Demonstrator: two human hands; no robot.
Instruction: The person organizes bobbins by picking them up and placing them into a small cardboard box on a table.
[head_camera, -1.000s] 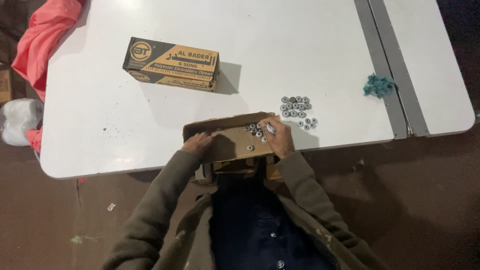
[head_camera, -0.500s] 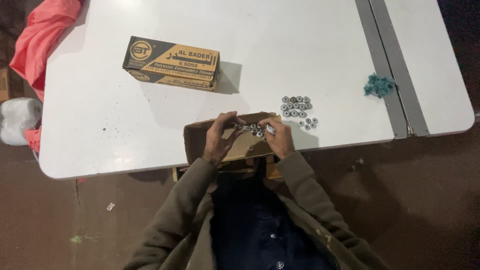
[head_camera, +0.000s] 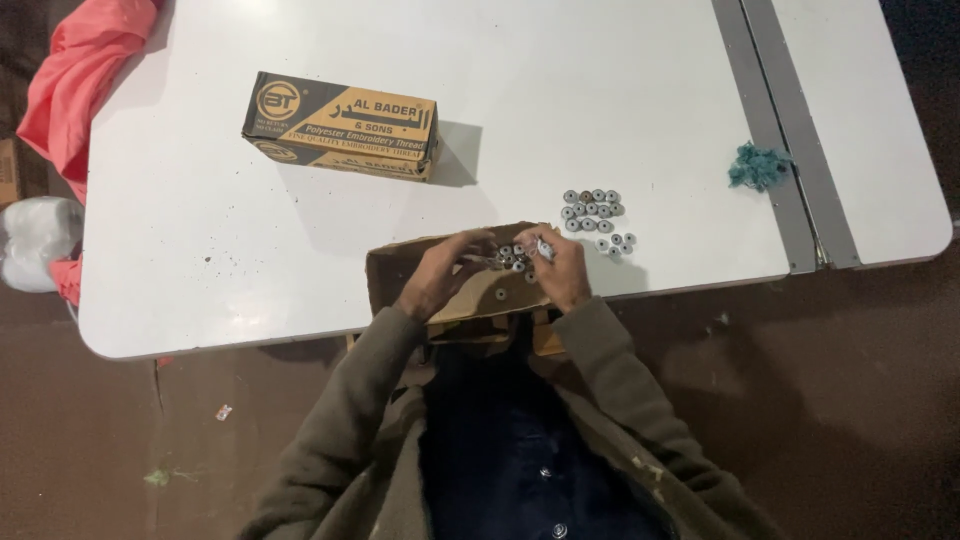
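The white table (head_camera: 300, 260) is bare at the middle top; the long brown cardboard box (head_camera: 342, 126) blocks the upper left.

bobbins (head_camera: 595, 215) lie on the table (head_camera: 300, 260) right of the open carton (head_camera: 400, 275) (closed box (head_camera: 342, 126) behind).

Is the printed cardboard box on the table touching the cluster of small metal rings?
No. The printed cardboard box sits at the table's far left, well apart from the cluster of small metal rings, with bare white tabletop between them.
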